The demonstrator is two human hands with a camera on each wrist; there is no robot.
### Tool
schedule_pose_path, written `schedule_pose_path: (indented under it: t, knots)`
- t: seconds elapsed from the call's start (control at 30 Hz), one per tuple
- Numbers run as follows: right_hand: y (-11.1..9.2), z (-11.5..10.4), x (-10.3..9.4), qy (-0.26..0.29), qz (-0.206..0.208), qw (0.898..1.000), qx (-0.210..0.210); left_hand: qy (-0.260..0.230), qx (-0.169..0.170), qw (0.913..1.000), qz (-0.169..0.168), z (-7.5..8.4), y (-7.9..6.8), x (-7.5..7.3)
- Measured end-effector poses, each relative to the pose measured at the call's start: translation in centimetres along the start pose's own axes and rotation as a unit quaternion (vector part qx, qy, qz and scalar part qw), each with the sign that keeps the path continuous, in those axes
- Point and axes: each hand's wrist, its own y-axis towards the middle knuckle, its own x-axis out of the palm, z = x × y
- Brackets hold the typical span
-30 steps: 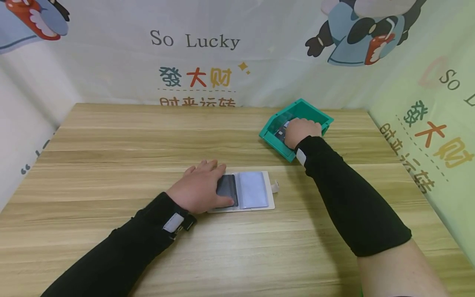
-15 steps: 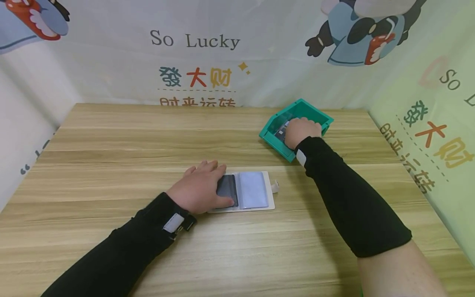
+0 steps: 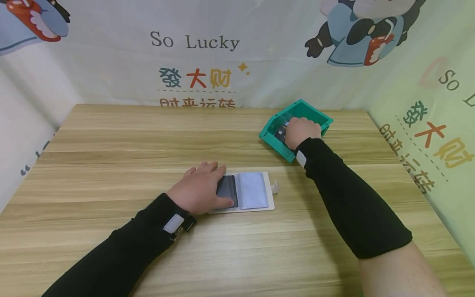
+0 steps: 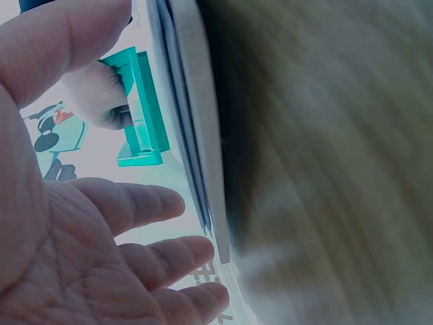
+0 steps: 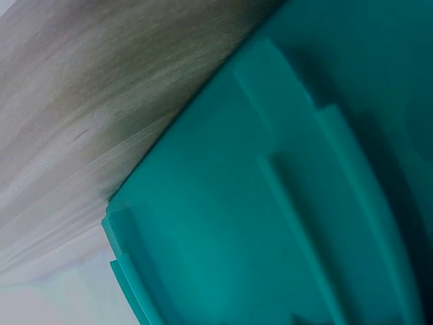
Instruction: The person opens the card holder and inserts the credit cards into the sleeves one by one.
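Note:
A small white card holder (image 3: pixel 271 198) lies spread flat on the table, with a pale lavender sleeve (image 3: pixel 253 189) on its right half and a dark grey panel (image 3: pixel 226 187) on its left. My left hand (image 3: pixel 200 187) rests over the left half, thumb on the dark panel and fingers loosely spread. In the left wrist view the fingers (image 4: pixel 169 261) are relaxed beside the holder's layered edge (image 4: pixel 193 101). My right hand (image 3: pixel 303 133) reaches into a teal plastic bin (image 3: pixel 276 146); its fingers are hidden, so I cannot tell what they hold. Dark cards with light patches (image 3: pixel 282 131) show beside it.
The wood-grain table (image 3: pixel 122 144) reaches back to a printed white curtain (image 3: pixel 122 62), with more curtain on both sides. A short white strap (image 3: pixel 275 187) sticks out from the holder's right edge. The bin's ribbed outer wall (image 5: pixel 203 203) fills most of the right wrist view.

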Motion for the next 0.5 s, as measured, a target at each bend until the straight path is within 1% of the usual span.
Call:
schedule_pose_path:
  t: [0.27, 0.5]
  knots:
    - [0.20, 0.14, -0.01, 0.016, 0.010, 1.000, 0.004, -0.001, -0.001, 1.0000, 0.001, -0.02, -0.03, -0.02]
    - [0.17, 0.53, -0.45, 0.042, -0.003, 0.999, -0.001, -0.001, -0.001, 1.0000, -0.001, 0.03, -0.02, 0.07]
